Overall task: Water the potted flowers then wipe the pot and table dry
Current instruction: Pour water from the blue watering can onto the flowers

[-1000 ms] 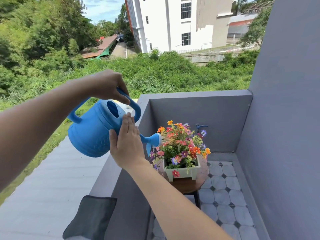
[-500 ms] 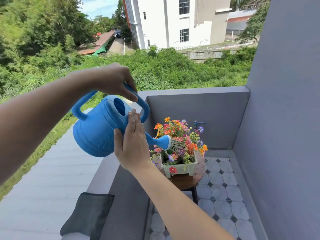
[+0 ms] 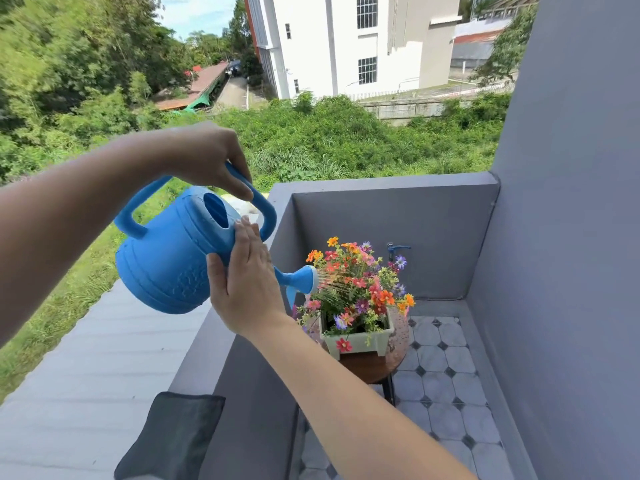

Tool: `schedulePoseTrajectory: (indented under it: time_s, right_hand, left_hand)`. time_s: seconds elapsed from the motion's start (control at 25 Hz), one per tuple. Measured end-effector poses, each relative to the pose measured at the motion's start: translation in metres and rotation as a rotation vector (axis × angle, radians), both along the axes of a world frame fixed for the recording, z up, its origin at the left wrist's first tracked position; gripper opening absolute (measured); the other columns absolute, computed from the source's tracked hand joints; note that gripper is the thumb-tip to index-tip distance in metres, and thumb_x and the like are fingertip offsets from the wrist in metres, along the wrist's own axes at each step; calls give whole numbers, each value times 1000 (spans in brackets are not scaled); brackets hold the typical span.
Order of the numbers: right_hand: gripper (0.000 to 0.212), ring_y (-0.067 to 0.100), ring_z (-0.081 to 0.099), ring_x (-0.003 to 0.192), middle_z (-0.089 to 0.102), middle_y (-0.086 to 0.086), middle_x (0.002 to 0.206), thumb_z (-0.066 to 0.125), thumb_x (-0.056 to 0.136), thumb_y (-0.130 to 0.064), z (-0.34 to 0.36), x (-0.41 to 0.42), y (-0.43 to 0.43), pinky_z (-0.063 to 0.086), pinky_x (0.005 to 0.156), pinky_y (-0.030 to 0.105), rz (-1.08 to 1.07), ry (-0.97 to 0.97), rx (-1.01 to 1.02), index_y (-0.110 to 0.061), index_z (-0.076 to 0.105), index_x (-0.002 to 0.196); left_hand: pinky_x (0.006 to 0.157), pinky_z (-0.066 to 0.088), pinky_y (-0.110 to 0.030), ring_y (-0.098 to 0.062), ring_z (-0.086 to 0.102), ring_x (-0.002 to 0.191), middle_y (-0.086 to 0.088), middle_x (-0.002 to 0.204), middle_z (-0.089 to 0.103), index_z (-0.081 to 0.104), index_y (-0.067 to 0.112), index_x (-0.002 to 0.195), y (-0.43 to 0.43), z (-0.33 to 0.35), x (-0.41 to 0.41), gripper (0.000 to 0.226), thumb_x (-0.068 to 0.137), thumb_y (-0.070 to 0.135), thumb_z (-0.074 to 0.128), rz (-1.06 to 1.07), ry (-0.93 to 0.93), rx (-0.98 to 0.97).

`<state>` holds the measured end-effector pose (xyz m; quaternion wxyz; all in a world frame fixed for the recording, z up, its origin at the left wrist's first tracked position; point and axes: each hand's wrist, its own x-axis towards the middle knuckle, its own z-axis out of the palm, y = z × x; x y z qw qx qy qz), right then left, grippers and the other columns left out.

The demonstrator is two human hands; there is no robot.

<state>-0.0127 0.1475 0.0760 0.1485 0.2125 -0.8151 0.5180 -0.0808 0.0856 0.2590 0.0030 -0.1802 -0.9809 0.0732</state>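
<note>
The left hand (image 3: 204, 157) curls round the top handle (image 3: 258, 202) of the stiff plastic watering can (image 3: 166, 265), tilted and spraying over the flowers (image 3: 356, 282) in the pot (image 3: 360, 341) on the table (image 3: 377, 370); the right hand (image 3: 246, 282) lies flat against its side. Sloshing water likely makes it heavy, so that two-point hold suits

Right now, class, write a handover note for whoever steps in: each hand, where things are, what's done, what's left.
Left hand grips the watering can by its top handle; right hand presses flat against its side.
Can tilted, spraying the flowers in the pale pot on the round table; dark cloth lies on the ledge.
Done: watering under way.
Left: stop pouring, wipe pot and table.
</note>
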Motion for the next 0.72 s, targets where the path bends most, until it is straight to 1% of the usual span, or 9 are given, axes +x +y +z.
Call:
schedulePoseTrajectory:
  time_s: [0.12,0.24,0.32,0.44,0.52,0.64,0.72]
  right_hand:
    - [62,23,7,148,17,12,159,33,97,-36,-3,2,4,4,120,33,1,13,5,-2,18,147]
    - [63,24,7,148,19,13,158,31,96,-37,-4,-4,13,2,118,31,-27,31,17,-1,19,147]
    - [63,25,8,148,19,13,158,30,96,-37,-2,-11,19,4,119,34,-43,36,38,-2,19,147]
    - [62,26,9,148,18,14,158,32,97,-36,5,-25,26,8,121,39,-48,40,55,-1,18,147]
    - [62,27,10,148,19,15,158,32,97,-36,9,-34,29,9,120,41,-45,40,68,-2,18,147]
    - [61,27,11,148,20,14,158,31,97,-37,11,-41,30,9,120,40,-22,34,86,-3,18,147]
    - [60,26,10,148,20,13,158,32,98,-36,11,-38,29,8,120,38,6,17,85,-3,18,147]
  left_hand:
    - [52,38,-24,-10,53,57,9,68,67,77,26,93,1,-3,-2,27,73,44,74,-8,-30,-1]
    - [52,37,-24,-9,51,56,11,65,64,77,25,94,10,-3,-7,28,74,45,74,-4,-27,11]
    - [53,38,-24,-7,51,56,13,65,62,77,23,96,16,-1,-12,31,74,44,74,-10,-19,31]
    - [50,34,-23,-8,47,53,13,61,59,76,21,97,20,4,-21,31,75,43,73,-7,10,61]
    - [50,33,-24,-9,46,52,11,60,59,77,20,97,20,8,-25,32,75,44,73,-10,35,77]
    - [50,34,-23,-10,49,55,8,65,63,76,20,97,18,10,-28,31,76,43,73,-1,45,69]
    - [55,40,-26,-15,55,61,2,73,69,77,21,97,17,8,-29,33,75,45,73,-5,28,38]
